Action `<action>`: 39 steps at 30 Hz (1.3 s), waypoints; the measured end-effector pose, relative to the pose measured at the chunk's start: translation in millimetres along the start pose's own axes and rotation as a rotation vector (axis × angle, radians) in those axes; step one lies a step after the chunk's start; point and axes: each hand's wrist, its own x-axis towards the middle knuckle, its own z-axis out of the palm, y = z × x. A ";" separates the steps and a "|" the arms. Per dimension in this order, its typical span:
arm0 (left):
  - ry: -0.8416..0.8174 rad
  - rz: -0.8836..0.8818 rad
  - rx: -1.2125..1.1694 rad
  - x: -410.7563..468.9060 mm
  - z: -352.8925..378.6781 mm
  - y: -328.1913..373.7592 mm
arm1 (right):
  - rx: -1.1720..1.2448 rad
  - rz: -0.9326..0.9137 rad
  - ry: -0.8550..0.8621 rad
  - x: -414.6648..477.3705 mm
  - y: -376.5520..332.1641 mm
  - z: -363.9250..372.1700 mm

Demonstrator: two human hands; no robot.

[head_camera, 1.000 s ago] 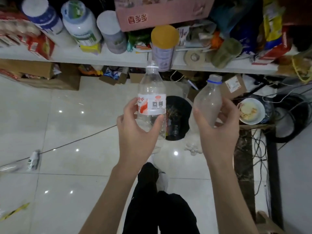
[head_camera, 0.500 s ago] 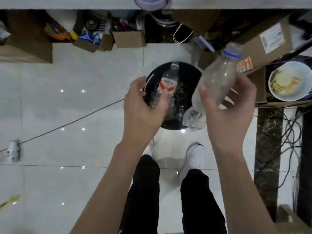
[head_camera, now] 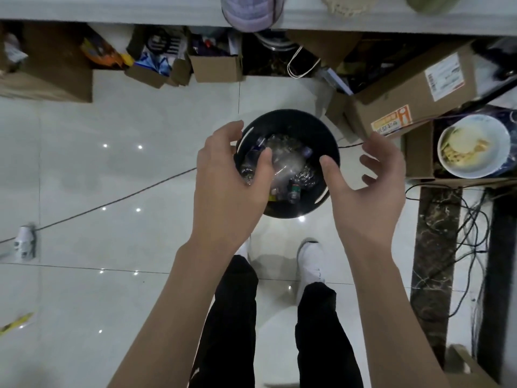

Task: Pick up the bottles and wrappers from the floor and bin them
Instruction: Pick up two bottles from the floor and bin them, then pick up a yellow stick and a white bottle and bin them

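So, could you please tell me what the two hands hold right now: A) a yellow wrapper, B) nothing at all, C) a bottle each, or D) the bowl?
B: the left hand and the right hand hover empty with loose fingers over the black bin, and the clear bottles lie inside it.

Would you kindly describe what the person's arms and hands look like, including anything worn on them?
The left forearm and right forearm are bare, with no sleeve in view. The left hand and right hand wear no gloves, and no watch, ring or bracelet shows. Below them are black trousers and white shoes.
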 end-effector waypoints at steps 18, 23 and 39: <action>0.252 0.036 -0.033 -141.1 -138.5 211.2 | 0.044 -0.453 -0.291 -79.3 -200.9 -173.4; 0.386 -0.018 -0.066 -203.6 -195.1 246.1 | 0.043 -0.581 -0.422 -126.3 -265.6 -204.0; 0.855 -0.330 -0.141 -385.4 -346.3 167.4 | -0.066 -0.868 -1.089 -339.7 -335.0 -147.4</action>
